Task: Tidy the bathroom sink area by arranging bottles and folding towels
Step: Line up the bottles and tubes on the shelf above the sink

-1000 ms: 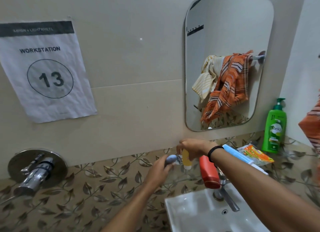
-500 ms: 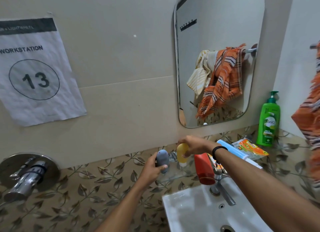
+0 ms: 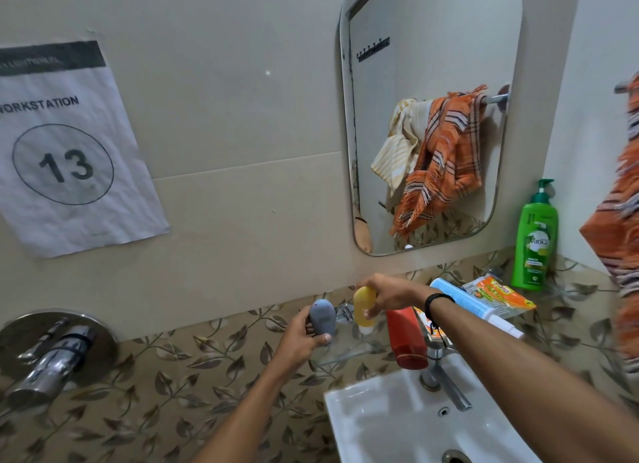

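Two hands: left hand (image 3: 304, 334) grips grey bottle (image 3: 322, 317); right hand (image 3: 389, 295) grips yellow bottle (image 3: 363, 309), both upright over glass shelf (image 3: 345, 357).
Unsorted: red bottle (image 3: 408, 338), white tube (image 3: 463, 302), packet (image 3: 501, 295) lying askew; green bottle (image 3: 534, 241) upright.
Towels: orange towel (image 3: 619, 227) apparently unfolded.
Progress: early.

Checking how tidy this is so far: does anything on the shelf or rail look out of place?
Yes. The blue-and-white tube and orange packet lie flat and askew on the glass shelf, and in the mirror the orange towel hangs bunched, unfolded.
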A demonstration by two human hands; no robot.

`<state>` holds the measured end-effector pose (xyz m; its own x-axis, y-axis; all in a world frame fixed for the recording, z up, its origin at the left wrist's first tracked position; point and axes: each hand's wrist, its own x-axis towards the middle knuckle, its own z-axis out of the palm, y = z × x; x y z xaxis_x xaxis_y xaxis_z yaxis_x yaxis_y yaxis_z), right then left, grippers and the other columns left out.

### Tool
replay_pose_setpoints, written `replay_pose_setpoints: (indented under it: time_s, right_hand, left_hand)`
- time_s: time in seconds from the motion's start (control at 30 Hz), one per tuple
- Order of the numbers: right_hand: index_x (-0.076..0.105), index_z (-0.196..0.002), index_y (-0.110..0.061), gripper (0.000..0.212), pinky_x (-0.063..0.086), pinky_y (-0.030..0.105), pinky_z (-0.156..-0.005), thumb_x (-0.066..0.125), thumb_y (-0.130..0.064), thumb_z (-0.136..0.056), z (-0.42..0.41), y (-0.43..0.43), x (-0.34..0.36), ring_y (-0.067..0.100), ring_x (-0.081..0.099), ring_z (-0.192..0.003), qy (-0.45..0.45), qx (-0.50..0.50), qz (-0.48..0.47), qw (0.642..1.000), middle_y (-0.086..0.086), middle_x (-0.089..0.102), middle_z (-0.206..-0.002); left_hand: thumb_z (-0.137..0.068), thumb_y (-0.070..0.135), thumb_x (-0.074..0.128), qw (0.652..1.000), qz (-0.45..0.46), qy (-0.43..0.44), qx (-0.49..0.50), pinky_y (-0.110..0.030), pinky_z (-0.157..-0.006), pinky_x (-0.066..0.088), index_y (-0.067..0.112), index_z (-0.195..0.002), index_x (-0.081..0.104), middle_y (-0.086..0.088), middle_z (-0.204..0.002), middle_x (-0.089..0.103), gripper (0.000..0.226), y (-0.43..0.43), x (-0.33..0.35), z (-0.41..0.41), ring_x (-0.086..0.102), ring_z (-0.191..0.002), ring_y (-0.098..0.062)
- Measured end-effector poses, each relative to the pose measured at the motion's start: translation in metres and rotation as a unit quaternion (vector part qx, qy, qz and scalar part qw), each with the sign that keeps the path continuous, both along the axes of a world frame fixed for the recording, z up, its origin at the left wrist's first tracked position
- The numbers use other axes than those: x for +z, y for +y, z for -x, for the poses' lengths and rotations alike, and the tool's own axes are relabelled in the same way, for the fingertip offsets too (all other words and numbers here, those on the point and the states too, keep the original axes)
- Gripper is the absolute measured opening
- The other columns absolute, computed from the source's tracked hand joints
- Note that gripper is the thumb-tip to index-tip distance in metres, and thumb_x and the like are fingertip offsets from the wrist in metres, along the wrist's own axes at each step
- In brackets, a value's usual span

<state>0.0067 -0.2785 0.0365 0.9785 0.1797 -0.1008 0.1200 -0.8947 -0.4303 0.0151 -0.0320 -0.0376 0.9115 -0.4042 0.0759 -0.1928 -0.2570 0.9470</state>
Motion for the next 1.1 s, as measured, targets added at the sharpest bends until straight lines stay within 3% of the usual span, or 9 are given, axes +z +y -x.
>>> replay_pose_setpoints:
  time_s: [0.1,0.2,0.33,0.5,0.7,0.77,0.87,0.97,1.1]
  right_hand:
    - [0.063,-0.12,-0.019,0.047,0.05,0.033,-0.077,0.084,-0.025,-0.079,-0.001,-0.002,-0.004,0.024,0.063,-0.099,0.004,-0.01,-0.021,1.0,0.003,0.066,-0.109]
    - [0.06,-0.127,-0.016,0.052,0.045,0.03,-0.077,0.083,-0.025,-0.081,-0.002,-0.003,-0.001,0.021,0.06,-0.098,0.019,-0.011,-0.013,1.0,0.0,0.061,-0.108]
    - [0.058,-0.128,-0.02,0.057,0.047,0.031,-0.078,0.085,-0.023,-0.078,-0.005,-0.005,-0.003,0.024,0.061,-0.104,0.016,-0.002,-0.015,1.0,0.003,0.063,-0.117]
    - [0.036,-0.144,-0.019,0.091,0.053,0.038,-0.096,0.09,-0.01,-0.071,0.004,-0.019,0.0,0.024,0.058,-0.115,0.037,-0.014,-0.129,0.991,0.005,0.051,-0.133]
    - [0.048,-0.106,-0.033,0.048,0.049,0.03,-0.088,0.086,-0.027,-0.076,0.055,-0.045,-0.011,0.022,0.055,-0.108,-0.091,-0.064,-0.085,0.99,-0.003,0.051,-0.114]
    - [0.047,-0.103,-0.043,0.053,0.047,0.032,-0.094,0.086,-0.047,-0.067,0.08,-0.046,-0.028,0.015,0.049,-0.109,-0.101,-0.042,-0.045,0.993,-0.011,0.045,-0.115]
    - [0.044,-0.126,-0.04,0.082,0.042,0.03,-0.099,0.082,-0.06,-0.056,0.111,-0.041,-0.063,0.007,0.034,-0.122,-0.097,-0.003,0.018,0.995,-0.016,0.033,-0.137]
    - [0.048,-0.126,-0.035,0.063,0.048,0.031,-0.094,0.079,-0.038,-0.071,0.123,-0.032,-0.094,0.01,0.037,-0.123,-0.214,0.009,0.062,0.975,-0.017,0.035,-0.14]
    - [0.062,-0.121,-0.03,0.042,0.055,0.03,-0.086,0.066,-0.02,-0.08,0.128,-0.034,-0.105,0.014,0.056,-0.114,-0.339,0.025,0.038,0.94,-0.012,0.055,-0.129]
  left_hand:
    - [-0.08,-0.001,0.08,1.0,0.001,0.013,0.002,-0.017,-0.079,0.053,0.027,-0.124,0.056,-0.004,-0.124,0.067,0.058,0.002,-0.001,0.0,0.065,-0.113,-0.019]
    - [-0.079,0.003,0.083,1.0,0.02,0.005,0.014,-0.028,-0.094,0.053,0.025,-0.134,0.05,-0.004,-0.133,0.059,0.067,0.003,0.005,0.002,0.06,-0.12,-0.022]
    - [-0.081,0.02,0.084,0.993,0.049,-0.076,0.07,-0.043,-0.11,0.045,0.03,-0.142,0.042,0.003,-0.138,0.051,0.075,-0.004,0.021,0.002,0.05,-0.13,-0.02]
    - [-0.087,0.021,0.076,0.964,0.073,-0.207,0.151,-0.034,-0.106,0.038,0.032,-0.131,0.051,0.016,-0.128,0.054,0.051,-0.031,0.051,0.018,0.041,-0.13,-0.014]
    - [-0.088,0.007,0.068,0.932,0.017,-0.351,0.091,-0.032,-0.097,0.048,0.034,-0.115,0.056,0.03,-0.112,0.05,0.041,-0.059,0.06,0.04,0.049,-0.113,-0.01]
    - [-0.086,0.002,0.065,0.927,0.012,-0.366,0.08,-0.031,-0.093,0.051,0.031,-0.114,0.059,0.026,-0.109,0.054,0.041,-0.065,0.051,0.042,0.053,-0.11,-0.008]
    - [-0.084,-0.004,0.061,0.928,0.027,-0.366,0.064,-0.026,-0.088,0.051,0.023,-0.113,0.063,0.024,-0.107,0.058,0.039,-0.075,0.036,0.044,0.059,-0.105,-0.009]
    - [-0.084,-0.008,0.061,0.936,0.041,-0.345,0.049,-0.018,-0.089,0.048,0.025,-0.112,0.061,0.02,-0.108,0.06,0.043,-0.086,0.026,0.047,0.059,-0.106,-0.007]
    - [-0.087,-0.007,0.06,0.938,0.047,-0.344,0.015,-0.024,-0.092,0.051,0.028,-0.113,0.059,0.016,-0.114,0.062,0.043,-0.097,0.012,0.05,0.06,-0.11,-0.006]
